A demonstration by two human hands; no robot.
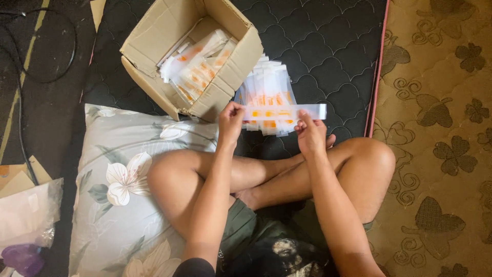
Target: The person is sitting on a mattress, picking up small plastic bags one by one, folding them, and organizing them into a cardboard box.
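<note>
While you sit cross-legged, the dark quilted mattress [328,46] spreads out under everything, with a brown patterned carpet [441,128] running along its far side. Next down in size, a grey floral pillow [118,190] lies against your left thigh. Ahead of your knees sits an open cardboard box [169,31] (tipped toward you a little), stuffed with white-and-orange packets [197,64]. Just beside the box, a loose pile of the same packets [266,90] fans out on the mattress. Now the hands: your left hand [230,123] has its grip pinched shut on one end of a long white strip packet [284,112], and your right hand [310,136] pinches the same strip from below, near its middle. You hold that strip level, right above the pile.
</note>
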